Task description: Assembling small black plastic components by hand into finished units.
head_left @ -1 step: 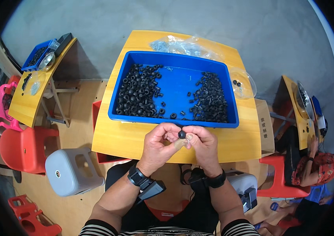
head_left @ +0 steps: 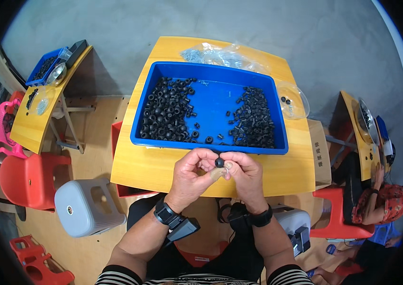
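Hands (head_left: 192, 173) together around black ball (head_left: 219, 162)

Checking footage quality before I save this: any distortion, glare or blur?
Head view: the yellow table bows at its edges, inside a black border; head view: bright glints on the clear bag; head view: left hand and right hand look sharp, no obvious motion blur.

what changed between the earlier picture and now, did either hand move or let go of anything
Nothing visibly changed: the left hand and right hand still hold the small black ball-shaped part at their fingertips, in front of the blue plastic bin. The two heaps of black parts inside it also lie as before.
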